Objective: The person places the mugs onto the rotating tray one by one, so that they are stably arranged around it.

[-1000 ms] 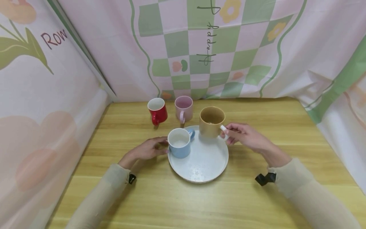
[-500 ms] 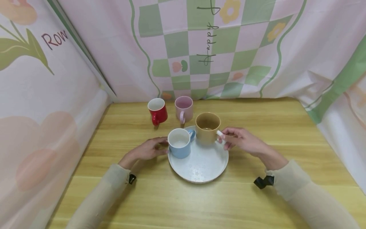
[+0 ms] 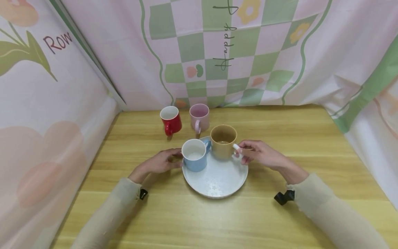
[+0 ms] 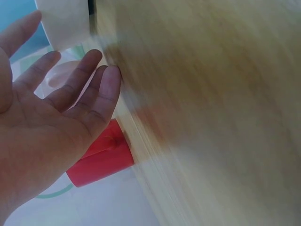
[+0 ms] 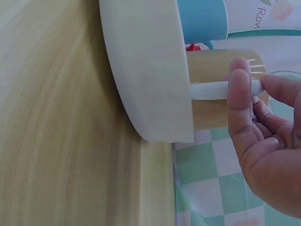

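My right hand [image 3: 259, 154] pinches the white handle of a yellow-brown mug [image 3: 223, 143], thumb and fingers on either side of it in the right wrist view. That mug is upright at the back right of a round white plate [image 3: 214, 185]. Left of it on the plate stands a light blue mug [image 3: 195, 160] with a white inside, its handle turned toward the yellow-brown one. My left hand [image 3: 161, 161] lies at the plate's left side, fingers loosely extended beside the blue mug. Contact there is unclear; the left wrist view shows nothing held in the palm [image 4: 51, 127].
Behind the plate, a red mug [image 3: 171, 121] and a pink mug [image 3: 199, 118] stand upright on the wooden table [image 3: 199, 224], handles toward me. A patterned curtain [image 3: 264, 86] hangs along the table's back edge, with more cloth [image 3: 56, 145] on the left.
My right hand has brought the yellow-brown mug a little left and toward me, nearer the blue mug. The left hand and the other mugs have stayed in place.
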The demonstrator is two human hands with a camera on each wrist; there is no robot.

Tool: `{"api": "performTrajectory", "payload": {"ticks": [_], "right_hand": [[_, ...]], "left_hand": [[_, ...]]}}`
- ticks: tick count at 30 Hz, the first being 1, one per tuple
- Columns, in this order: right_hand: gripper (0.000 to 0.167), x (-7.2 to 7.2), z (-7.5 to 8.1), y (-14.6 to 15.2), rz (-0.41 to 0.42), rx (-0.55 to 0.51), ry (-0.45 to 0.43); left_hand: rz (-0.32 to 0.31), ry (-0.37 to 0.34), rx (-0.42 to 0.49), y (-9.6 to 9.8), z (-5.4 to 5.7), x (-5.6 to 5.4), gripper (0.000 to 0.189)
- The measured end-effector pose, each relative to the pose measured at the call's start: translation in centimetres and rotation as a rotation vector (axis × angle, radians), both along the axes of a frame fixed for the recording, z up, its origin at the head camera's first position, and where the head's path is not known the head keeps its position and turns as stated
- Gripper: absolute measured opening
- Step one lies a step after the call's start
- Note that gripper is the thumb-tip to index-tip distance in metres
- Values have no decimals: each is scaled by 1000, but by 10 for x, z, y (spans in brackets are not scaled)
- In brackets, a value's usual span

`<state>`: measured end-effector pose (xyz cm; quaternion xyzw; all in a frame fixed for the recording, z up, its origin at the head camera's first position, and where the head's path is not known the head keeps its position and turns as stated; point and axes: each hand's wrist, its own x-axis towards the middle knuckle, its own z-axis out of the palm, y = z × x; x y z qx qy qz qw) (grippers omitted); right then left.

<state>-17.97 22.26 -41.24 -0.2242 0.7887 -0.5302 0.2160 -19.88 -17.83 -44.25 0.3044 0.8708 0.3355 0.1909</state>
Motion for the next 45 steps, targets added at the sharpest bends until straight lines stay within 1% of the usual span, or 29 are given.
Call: {"api": "performTrajectory", "payload": {"ticks": [11, 15, 20, 25, 31, 38, 41, 45], "right_hand": [[27, -5, -9, -8, 20, 11, -4], [26, -7, -9, -11, 29, 20, 6], [24, -8, -10, -14, 36, 22, -2], [26, -10, -11, -14, 34, 25, -15], [29, -10, -9, -15, 15, 31, -34], [31, -9, -10, -18, -49, 20, -76], [32, -9, -10, -18, -49, 15, -65], [28, -11, -10, -16, -29, 9, -17]], "left_hand": [[2, -1, -11, 0, -1, 1, 55], [3, -3, -11, 0, -1, 2, 55], [1, -3, -1, 1, -1, 1, 55], [7, 6, 1, 0, -1, 1, 54], [5, 13, 7, 0, -2, 2, 53], [11, -4, -9, 0, -2, 1, 55], [13, -8, -14, 0, -2, 1, 55], [15, -10, -15, -1, -3, 1, 56]]}}
